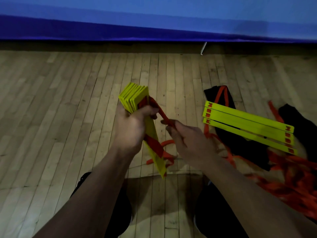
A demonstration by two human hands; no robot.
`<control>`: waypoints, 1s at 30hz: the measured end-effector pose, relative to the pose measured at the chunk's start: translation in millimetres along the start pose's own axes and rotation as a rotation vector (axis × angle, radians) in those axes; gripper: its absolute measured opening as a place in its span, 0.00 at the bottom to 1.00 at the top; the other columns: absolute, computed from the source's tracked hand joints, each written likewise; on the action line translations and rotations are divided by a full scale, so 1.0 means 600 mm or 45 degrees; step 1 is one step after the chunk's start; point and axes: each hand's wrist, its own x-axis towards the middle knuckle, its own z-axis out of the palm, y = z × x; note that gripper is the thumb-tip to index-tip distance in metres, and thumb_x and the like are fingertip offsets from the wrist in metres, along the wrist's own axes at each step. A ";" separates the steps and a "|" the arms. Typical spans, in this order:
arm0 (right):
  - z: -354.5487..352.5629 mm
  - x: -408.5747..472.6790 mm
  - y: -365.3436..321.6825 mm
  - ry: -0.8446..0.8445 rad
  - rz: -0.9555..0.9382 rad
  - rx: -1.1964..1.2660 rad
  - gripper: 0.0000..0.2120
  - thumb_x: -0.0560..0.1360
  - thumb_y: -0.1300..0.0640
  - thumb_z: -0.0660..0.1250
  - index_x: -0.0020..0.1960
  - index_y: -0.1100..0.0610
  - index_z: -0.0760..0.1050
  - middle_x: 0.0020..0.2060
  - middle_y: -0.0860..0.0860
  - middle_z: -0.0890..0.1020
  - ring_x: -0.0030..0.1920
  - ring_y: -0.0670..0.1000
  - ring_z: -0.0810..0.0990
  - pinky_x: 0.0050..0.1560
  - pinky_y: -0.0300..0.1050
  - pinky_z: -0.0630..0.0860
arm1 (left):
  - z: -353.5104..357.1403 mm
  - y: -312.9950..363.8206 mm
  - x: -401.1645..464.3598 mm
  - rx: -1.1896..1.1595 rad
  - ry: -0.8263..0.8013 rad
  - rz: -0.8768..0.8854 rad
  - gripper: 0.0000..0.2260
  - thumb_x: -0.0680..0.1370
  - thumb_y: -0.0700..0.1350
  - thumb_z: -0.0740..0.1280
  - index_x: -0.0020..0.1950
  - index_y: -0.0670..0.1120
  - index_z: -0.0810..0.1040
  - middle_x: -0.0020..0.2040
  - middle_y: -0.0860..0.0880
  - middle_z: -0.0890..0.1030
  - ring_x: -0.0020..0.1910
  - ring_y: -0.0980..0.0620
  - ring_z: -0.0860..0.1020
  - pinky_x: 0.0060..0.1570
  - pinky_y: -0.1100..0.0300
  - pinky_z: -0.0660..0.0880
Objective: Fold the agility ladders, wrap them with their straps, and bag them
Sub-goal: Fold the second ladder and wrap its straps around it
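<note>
Fisted grip (135, 122) round flat yellow slats (133, 98)

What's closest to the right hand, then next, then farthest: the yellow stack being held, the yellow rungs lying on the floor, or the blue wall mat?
Measured from the right hand in the head view:
1. Held yellow stack, just to its left, gripped by the left hand.
2. Loose yellow rungs, on the floor to its right, over a black bag.
3. Blue wall mat, far ahead, along the wall.

One head-worn view, ours alone.
We look forward and steeply down, close over the wooden floor (68, 109), toward a blue wall pad (154, 18).
</note>
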 end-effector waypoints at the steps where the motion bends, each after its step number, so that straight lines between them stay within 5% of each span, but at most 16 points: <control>1: 0.003 -0.002 0.001 -0.063 0.029 -0.116 0.20 0.82 0.45 0.57 0.67 0.56 0.73 0.42 0.44 0.75 0.37 0.39 0.77 0.35 0.29 0.67 | -0.004 0.006 0.002 -0.035 0.020 -0.025 0.05 0.67 0.41 0.67 0.41 0.43 0.75 0.36 0.49 0.77 0.36 0.50 0.76 0.35 0.56 0.72; 4: 0.012 -0.005 0.004 -0.289 0.201 -0.378 0.45 0.72 0.30 0.64 0.80 0.48 0.51 0.67 0.47 0.71 0.64 0.48 0.74 0.57 0.41 0.71 | -0.020 0.031 0.016 -0.230 0.136 -0.084 0.03 0.70 0.42 0.67 0.40 0.48 0.73 0.36 0.50 0.75 0.37 0.52 0.76 0.39 0.54 0.73; 6: 0.013 -0.002 0.000 -0.355 0.235 -0.428 0.52 0.68 0.27 0.66 0.80 0.46 0.43 0.72 0.46 0.69 0.69 0.51 0.72 0.63 0.47 0.70 | -0.023 0.049 0.022 -0.337 0.172 -0.104 0.06 0.72 0.40 0.66 0.38 0.48 0.71 0.34 0.51 0.74 0.36 0.53 0.75 0.40 0.56 0.74; 8: 0.011 0.004 -0.002 -0.353 0.227 -0.518 0.44 0.71 0.29 0.66 0.78 0.47 0.54 0.56 0.44 0.77 0.57 0.50 0.78 0.54 0.43 0.72 | -0.024 0.059 0.023 -0.428 0.211 -0.144 0.07 0.74 0.40 0.65 0.37 0.47 0.71 0.32 0.51 0.74 0.34 0.54 0.75 0.38 0.58 0.74; 10: 0.005 0.008 -0.005 -0.299 0.225 -0.523 0.31 0.73 0.32 0.67 0.69 0.48 0.67 0.41 0.42 0.74 0.44 0.46 0.76 0.47 0.41 0.74 | -0.032 0.058 0.027 -0.502 0.165 -0.130 0.06 0.76 0.44 0.66 0.40 0.47 0.73 0.34 0.50 0.75 0.35 0.54 0.76 0.38 0.58 0.74; 12: 0.004 0.010 -0.002 -0.271 0.239 -0.440 0.23 0.72 0.34 0.68 0.59 0.48 0.74 0.39 0.42 0.76 0.42 0.46 0.77 0.46 0.44 0.78 | -0.048 0.044 0.030 -0.425 -0.031 -0.030 0.12 0.76 0.53 0.67 0.49 0.45 0.74 0.42 0.47 0.76 0.42 0.50 0.77 0.43 0.54 0.77; 15: 0.000 0.013 0.001 -0.282 0.274 -0.156 0.17 0.70 0.36 0.72 0.48 0.48 0.75 0.36 0.44 0.78 0.40 0.46 0.79 0.41 0.45 0.78 | -0.048 0.009 0.019 -0.272 -0.378 -0.178 0.40 0.66 0.63 0.76 0.68 0.40 0.68 0.57 0.41 0.75 0.56 0.43 0.77 0.54 0.48 0.77; 17: 0.001 0.016 -0.002 -0.260 0.215 -0.006 0.16 0.70 0.38 0.73 0.49 0.48 0.77 0.37 0.43 0.79 0.40 0.44 0.79 0.40 0.44 0.77 | -0.024 -0.017 -0.002 -0.082 -0.471 -0.353 0.36 0.63 0.58 0.80 0.66 0.47 0.72 0.58 0.47 0.81 0.59 0.48 0.80 0.59 0.50 0.78; 21: 0.006 0.016 -0.015 -0.251 0.170 -0.056 0.19 0.71 0.41 0.72 0.54 0.50 0.74 0.39 0.46 0.80 0.44 0.49 0.81 0.44 0.50 0.81 | 0.030 -0.041 -0.023 0.075 -0.173 -0.399 0.05 0.78 0.45 0.70 0.49 0.45 0.78 0.42 0.47 0.84 0.50 0.46 0.84 0.57 0.42 0.79; 25: 0.003 0.001 -0.021 -0.363 0.208 -0.375 0.29 0.71 0.28 0.64 0.60 0.50 0.68 0.39 0.46 0.74 0.42 0.50 0.77 0.42 0.45 0.76 | 0.013 -0.021 -0.002 -0.257 -0.033 -0.256 0.13 0.80 0.52 0.64 0.51 0.42 0.72 0.41 0.46 0.77 0.45 0.44 0.83 0.51 0.48 0.80; 30: 0.002 0.002 -0.031 -0.334 0.159 -0.623 0.30 0.72 0.28 0.62 0.59 0.52 0.73 0.35 0.45 0.67 0.42 0.51 0.75 0.41 0.44 0.70 | -0.032 -0.013 0.027 -0.584 0.197 -0.207 0.18 0.79 0.60 0.62 0.53 0.46 0.73 0.42 0.50 0.79 0.40 0.52 0.80 0.43 0.54 0.77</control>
